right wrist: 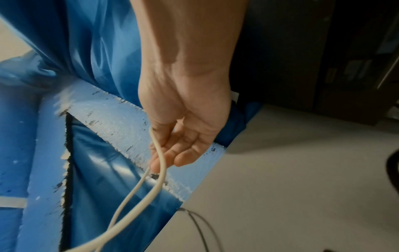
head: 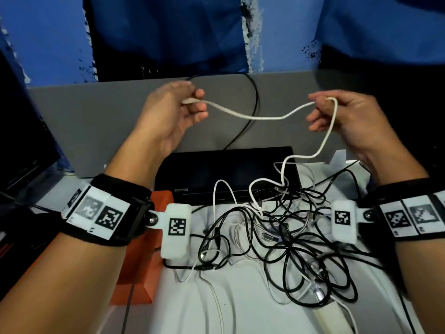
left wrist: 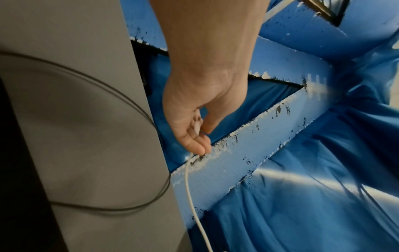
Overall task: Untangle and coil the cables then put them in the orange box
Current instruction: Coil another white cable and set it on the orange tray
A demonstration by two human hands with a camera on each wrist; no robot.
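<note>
A white-covered table (head: 204,314) carries a tangled pile of black and white cables (head: 284,239) at centre, an orange box (head: 137,268) at left, and a black device (head: 226,169) at the far side.

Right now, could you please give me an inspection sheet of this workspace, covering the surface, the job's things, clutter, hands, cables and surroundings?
Surface: white cloth, wrinkled, over the near table.
Job's things: orange box at left, partly hidden by the left forearm; white cable lifted between both hands.
Clutter: black device behind the pile; grey panel behind that.
Grippers: left hand pinches the white cable's end; right hand holds it further along, looped over the fingers.
Cables: tangled pile of black, white and braided silver cables; the white cable's lower part still runs into it.
Surroundings: blue sheeting behind the table.
</note>
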